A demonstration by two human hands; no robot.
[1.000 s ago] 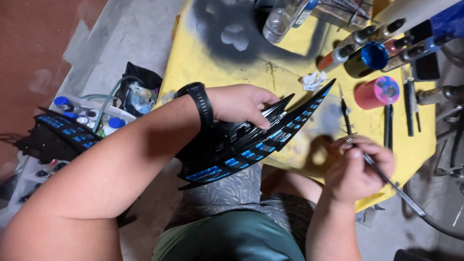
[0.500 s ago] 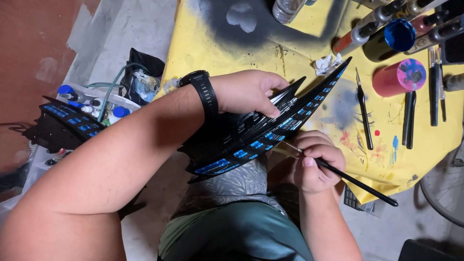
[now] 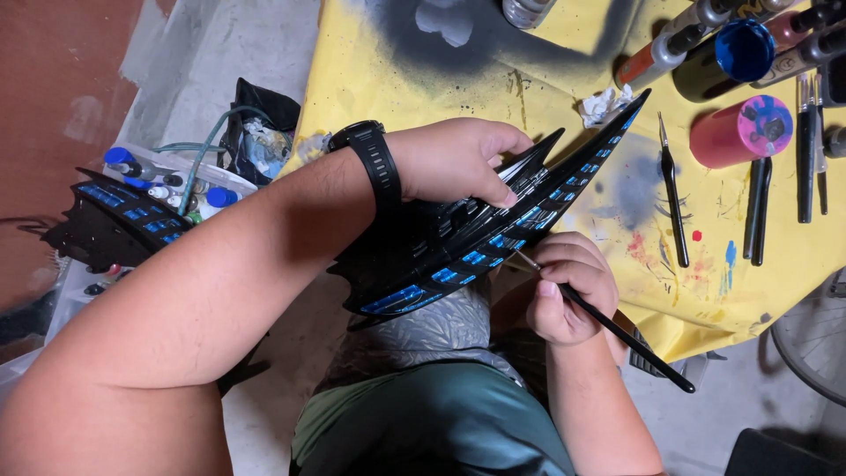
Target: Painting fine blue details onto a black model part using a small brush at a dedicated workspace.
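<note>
At nine o'clock, down on the floor, a second black wing piece with blue panels point(image 3: 110, 220) lies beside a tray of small paint bottles with blue caps point(image 3: 176, 181), and a dark bag point(image 3: 256, 123) sits just past them toward eleven.

Near the middle, my left hand point(image 3: 458, 163), with a black wristwatch point(image 3: 370, 163) on the wrist, is closed over the top of the black wing-shaped model point(image 3: 476, 242), fingers curled onto its upper edge. The model slants from seven o'clock over my lap up to one o'clock, where its pointed tip reaches onto the yellow-covered table point(image 3: 370, 62). Blue panels run along its lower edge.

Just below that edge, at about five o'clock from centre, my right hand point(image 3: 568, 286) is clenched around a thin black paintbrush point(image 3: 617, 330); the bristle end touches the model's edge and the handle runs off toward four o'clock.

Farther right on the table lie a crumpled white tissue point(image 3: 604, 106) by the model's tip, a loose dark brush point(image 3: 674, 198), a red pot with a paint-smeared lid point(image 3: 740, 132), a blue-capped jar point(image 3: 736, 53) and more brushes point(image 3: 806, 150) at two o'clock.
</note>
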